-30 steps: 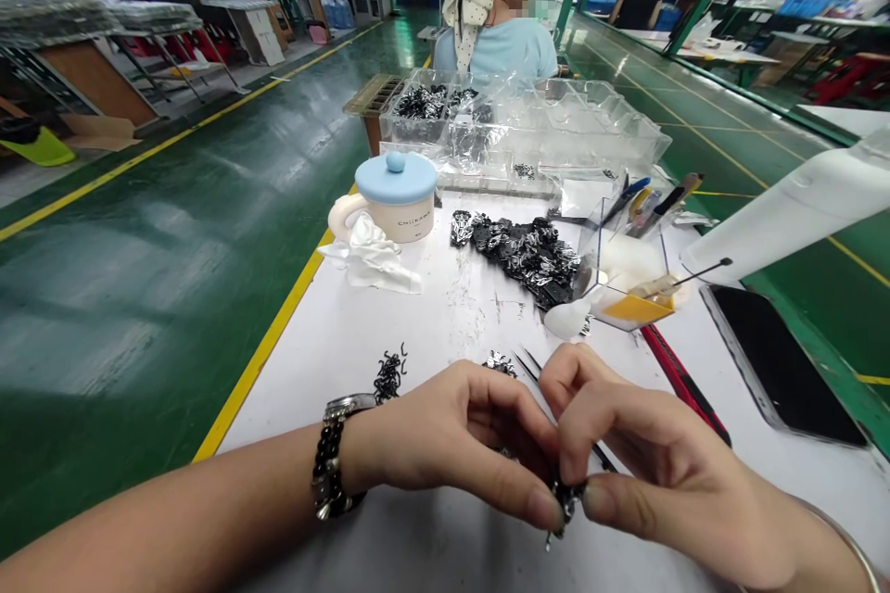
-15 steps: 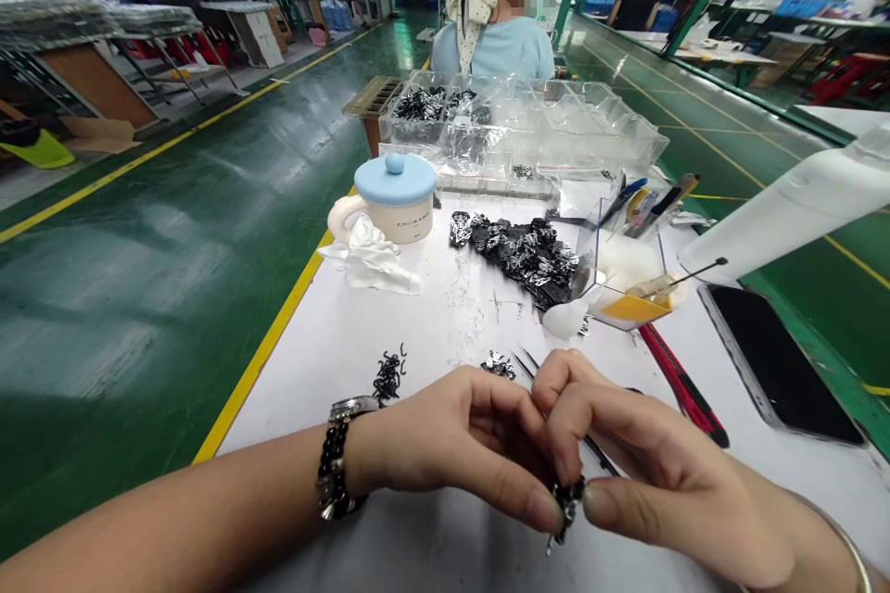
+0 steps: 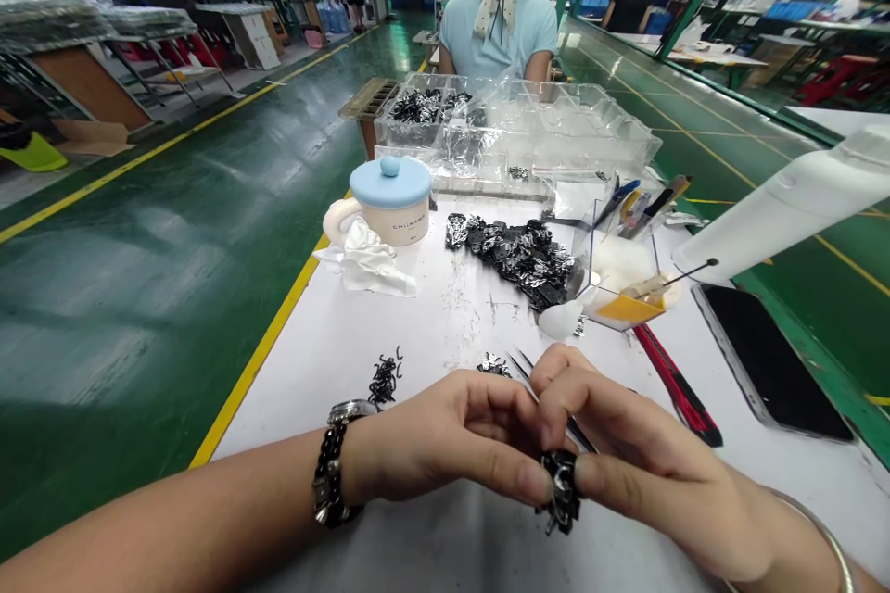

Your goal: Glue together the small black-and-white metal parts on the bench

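Between the two hands, over the counter's (image 3: 320, 343) near end, a small black cluster (image 3: 565, 496) is pinched by fingers of the left hand (image 3: 445, 445) and right hand (image 3: 646, 473), apparently to keep it steady. Tweezers (image 3: 579, 435), silvery pieces (image 3: 493, 365) and hooked black bits (image 3: 384, 380) lie close by, presumably for easy reach, a larger dark pile (image 3: 521, 255) farther off.

Tabletop (image 3: 435, 329) open ahead; half-hidden tweezers (image 3: 580, 435) perhaps obstruct.

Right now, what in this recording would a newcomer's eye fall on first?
Probably the blue-lidded mug near the left edge of the white table, with a heap of shiny black parts to its right. Nearer, low in view, the left hand and right hand hold a small black piece between them.
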Demonstrator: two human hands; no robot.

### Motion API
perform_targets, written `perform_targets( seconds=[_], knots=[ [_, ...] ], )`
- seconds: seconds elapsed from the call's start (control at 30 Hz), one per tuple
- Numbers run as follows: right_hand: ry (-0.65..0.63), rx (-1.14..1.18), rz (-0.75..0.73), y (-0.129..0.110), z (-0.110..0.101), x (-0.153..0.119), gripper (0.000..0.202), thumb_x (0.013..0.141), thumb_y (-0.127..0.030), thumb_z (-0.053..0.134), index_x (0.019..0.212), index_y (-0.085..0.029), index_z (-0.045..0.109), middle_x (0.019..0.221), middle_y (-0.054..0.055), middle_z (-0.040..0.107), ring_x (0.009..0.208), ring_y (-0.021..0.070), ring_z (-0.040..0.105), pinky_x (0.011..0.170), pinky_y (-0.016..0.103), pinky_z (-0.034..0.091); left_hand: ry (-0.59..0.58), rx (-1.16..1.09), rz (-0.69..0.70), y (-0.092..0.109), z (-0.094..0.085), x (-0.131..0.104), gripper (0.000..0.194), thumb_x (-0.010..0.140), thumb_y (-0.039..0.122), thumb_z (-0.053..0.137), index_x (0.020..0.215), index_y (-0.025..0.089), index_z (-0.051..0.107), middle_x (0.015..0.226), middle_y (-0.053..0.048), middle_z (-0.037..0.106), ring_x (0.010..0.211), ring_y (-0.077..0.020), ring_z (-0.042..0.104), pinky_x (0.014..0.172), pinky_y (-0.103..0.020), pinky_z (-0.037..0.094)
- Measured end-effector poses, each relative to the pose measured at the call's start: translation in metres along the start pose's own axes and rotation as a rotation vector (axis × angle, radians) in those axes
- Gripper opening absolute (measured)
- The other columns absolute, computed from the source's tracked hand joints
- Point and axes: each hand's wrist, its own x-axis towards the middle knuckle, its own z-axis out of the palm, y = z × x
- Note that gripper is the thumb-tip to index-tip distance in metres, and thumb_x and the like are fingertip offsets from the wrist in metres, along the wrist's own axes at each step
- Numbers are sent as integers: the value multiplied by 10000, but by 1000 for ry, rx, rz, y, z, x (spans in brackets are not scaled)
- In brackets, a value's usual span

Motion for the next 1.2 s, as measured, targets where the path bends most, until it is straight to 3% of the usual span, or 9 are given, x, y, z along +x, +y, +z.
perform_targets(
  seconds=[0.3, 0.57, 0.73, 0.8, 0.93, 1.0, 1.07, 1.2],
  knots=[
    [-15, 128, -39, 2, -6, -4, 184, 917, -392, 490, 1052, -266, 488, 982, 22, 428, 892, 142, 467, 751, 244, 419, -92, -67, 84, -3, 4, 1, 263, 677, 171, 794, 912, 122, 687, 860, -45, 710, 810, -144, 679, 746, -243, 499],
    [55, -156, -92, -3, -6, -8, 77, 929, -272, 482, 1004, -286, 472, 959, 0, 456, 929, 130, 470, 836, 249, 404, -22, -102, 34, -6, 0, 0, 322, 573, 116, 856, 842, 146, 680, 909, -18, 716, 818, -116, 671, 749, -233, 513],
    [60, -215, -115, -4, -7, -7, 58, 916, -248, 503, 959, -272, 473, 949, -5, 500, 910, 131, 492, 819, 257, 424, -25, -86, 42, -7, -1, -1, 323, 577, 114, 854, 844, 140, 674, 907, -36, 723, 852, -127, 674, 790, -248, 508],
    [124, -258, -163, -5, -12, -11, 92, 918, -227, 488, 996, -277, 482, 954, -3, 527, 915, 137, 507, 800, 259, 434, -49, -77, 49, -6, 0, 0, 303, 616, 120, 833, 875, 134, 677, 916, -60, 728, 867, -142, 684, 790, -252, 518],
    [463, -659, -254, 0, -34, -36, 159, 875, -193, 543, 1018, -263, 539, 956, 16, 577, 958, 197, 520, 806, 332, 389, -37, -142, 98, -4, 2, 2, 290, 655, 152, 807, 911, 113, 678, 915, -99, 735, 810, -177, 714, 768, -273, 542],
    [538, -968, -213, 11, -47, -55, 123, 846, -260, 599, 966, -250, 575, 924, 24, 595, 926, 233, 523, 798, 379, 330, 7, -191, 140, -1, 2, 3, 289, 671, 153, 789, 935, 113, 679, 926, -96, 733, 802, -182, 717, 775, -276, 544],
    [511, -1153, -86, 28, -57, -74, 153, 871, -377, 556, 952, -250, 584, 912, 18, 607, 872, 233, 528, 783, 394, 285, 57, -223, 169, 1, 1, 3, 293, 689, 147, 768, 966, 116, 679, 932, -90, 731, 815, -179, 714, 779, -263, 541],
    [468, -1171, 120, 68, -58, -98, 149, 894, -390, 517, 916, -254, 575, 904, 3, 598, 826, 203, 528, 742, 366, 291, 117, -256, 208, 4, -2, 5, 285, 698, 128, 747, 976, 119, 684, 941, -84, 731, 828, -166, 704, 787, -241, 535]
  ],
)
